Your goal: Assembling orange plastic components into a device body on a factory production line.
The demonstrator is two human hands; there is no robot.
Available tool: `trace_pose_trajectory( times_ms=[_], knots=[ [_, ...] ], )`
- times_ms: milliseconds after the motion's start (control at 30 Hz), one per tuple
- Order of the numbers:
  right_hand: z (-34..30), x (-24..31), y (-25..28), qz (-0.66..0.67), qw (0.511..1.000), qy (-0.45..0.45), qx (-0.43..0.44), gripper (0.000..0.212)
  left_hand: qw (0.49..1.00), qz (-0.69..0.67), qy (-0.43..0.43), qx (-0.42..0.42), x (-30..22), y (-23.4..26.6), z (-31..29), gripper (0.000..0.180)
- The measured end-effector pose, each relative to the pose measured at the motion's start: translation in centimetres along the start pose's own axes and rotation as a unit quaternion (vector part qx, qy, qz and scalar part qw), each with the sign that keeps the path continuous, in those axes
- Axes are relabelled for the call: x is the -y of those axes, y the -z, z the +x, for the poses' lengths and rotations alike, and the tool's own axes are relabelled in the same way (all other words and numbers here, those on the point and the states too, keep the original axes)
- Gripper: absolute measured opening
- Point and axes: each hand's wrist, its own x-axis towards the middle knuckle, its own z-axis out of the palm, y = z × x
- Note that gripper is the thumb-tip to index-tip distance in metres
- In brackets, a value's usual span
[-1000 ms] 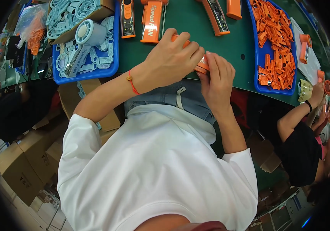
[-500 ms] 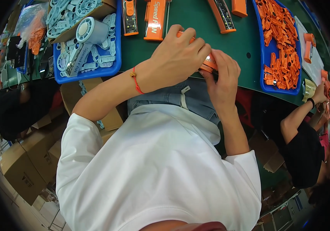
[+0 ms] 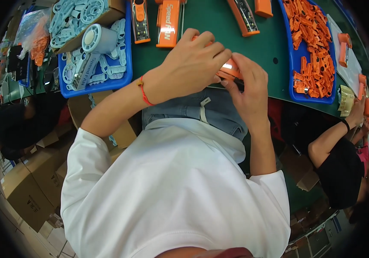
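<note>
1. Orange plastic part (image 3: 229, 69), small and glossy, sits pinched between both hands at the near edge of the green table (image 3: 210, 26). Most of it is hidden by fingers; its exact shape cannot be told.
2. Left hand (image 3: 191, 64) lies over the part from the left, fingers curled and closed on its upper side. A red cord bracelet (image 3: 144, 91) circles that wrist.
3. Right hand (image 3: 247, 84) grips the part from below and right, thumb and fingertips pressed against it. The two hands touch each other at the part.
4. Just beyond the grip, past the left knuckles: two long orange housings (image 3: 169, 21) lying flat on the table, side by side.
5. Beyond and right of the grip: another orange housing (image 3: 243, 17), angled, open side up.
6. Well right of the grip: blue tray (image 3: 295, 92) heaped with small orange pieces (image 3: 311, 43).
7. Well left of the grip: a second blue tray (image 3: 122, 81) holding pale blue-grey plastic wheels and frames (image 3: 85, 38).
8. Directly under the grip, off the table edge: the person's denim lap and white shirt (image 3: 171, 193).
9. Far right, lower than the grip: a co-worker's arm (image 3: 330, 137) in a black top, reaching to the table edge, with a dark band at the wrist.
10. Lower left, away from the grip: brown cardboard boxes (image 3: 25, 193) on the floor.
</note>
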Motion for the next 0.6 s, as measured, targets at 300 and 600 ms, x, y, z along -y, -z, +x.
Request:
trace_pose_trajectory(
  times_ms=[300,600],
  knots=[
    [-0.2,-0.1,-0.4,0.003,1.000,0.012,-0.027,0.050,0.997,-0.059,0.046,0.005,-0.5,0.6,0.1,0.037],
    [-0.7,-1.0,-0.8,0.018,0.998,0.056,-0.031,0.042,0.998,0.043,-0.022,-0.027,-0.2,-0.3,-0.1,0.038]
  ],
)
